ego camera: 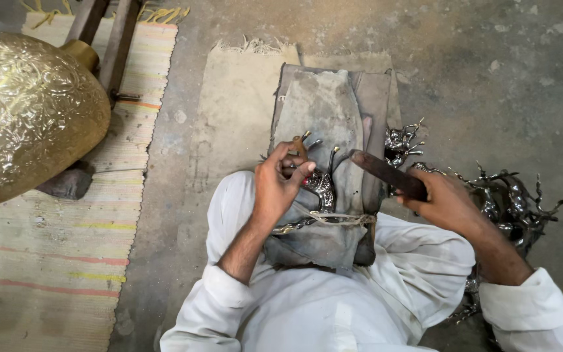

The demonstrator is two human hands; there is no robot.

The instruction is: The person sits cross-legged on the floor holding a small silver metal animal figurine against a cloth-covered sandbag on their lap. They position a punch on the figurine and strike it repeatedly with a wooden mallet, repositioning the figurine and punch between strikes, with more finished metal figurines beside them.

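**A:** What are my hands doing?

**B:** I see the left hand (280, 177) curled tight, fingers pinching a small silvery metal casting (320, 186) with thin prongs sticking up. The right hand (443, 199) is wrapped closed around the end of a dark flat tool (386, 173), which looks like a file, angled up and to the left toward the casting.

**A:** Where does the casting sit?

**B:** On a grey, worn cloth pad (324, 104) that lies over my lap and stretches out ahead onto the floor (490, 65). A piece of cord (343, 218) crosses the pad just below the casting. The tip of the tool is just beside the prongs; I cannot tell whether they touch.

**A:** Anything else close by?

**B:** To the right of the pad, behind my right hand, a heap of dark shiny metal figures (509, 199) with spiky branches lies on the floor. Far left, a large embossed brass vessel (27, 111) rests over a striped woven mat (47, 261), well apart from both hands. I am in white sleeves and trousers, seated on the floor.
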